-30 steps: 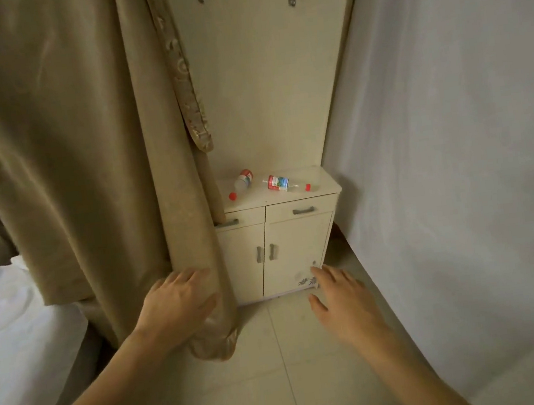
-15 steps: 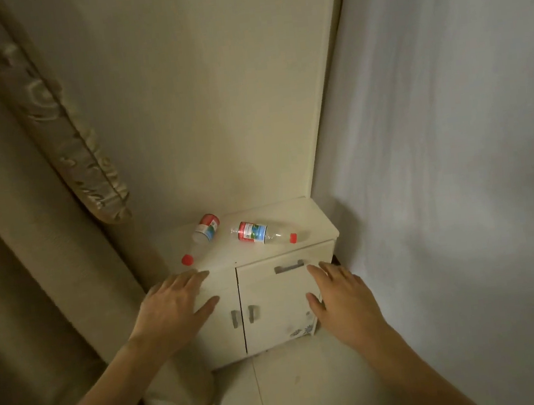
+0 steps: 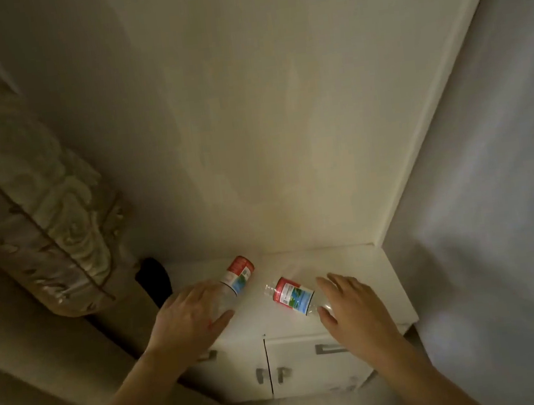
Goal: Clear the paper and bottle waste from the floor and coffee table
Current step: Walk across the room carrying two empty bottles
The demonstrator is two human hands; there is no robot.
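Both hands spread: left hand (image 3: 189, 317) over left bottle (image 3: 234, 281); right hand (image 3: 350, 306) over right bottle (image 3: 294, 295)

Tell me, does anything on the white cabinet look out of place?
Yes. Two clear plastic bottles lie on their sides on the cabinet top instead of standing: one under the left hand, the other at the right hand. No spill is visible.

We face a dim corner where a cream panel (image 3: 249, 121) meets a grey-white wall (image 3: 489, 177). Below stands a low white cabinet (image 3: 311, 370) with drawers and two doors. A beige curtain (image 3: 24, 330) with an embroidered tieback (image 3: 53, 233) hangs left.
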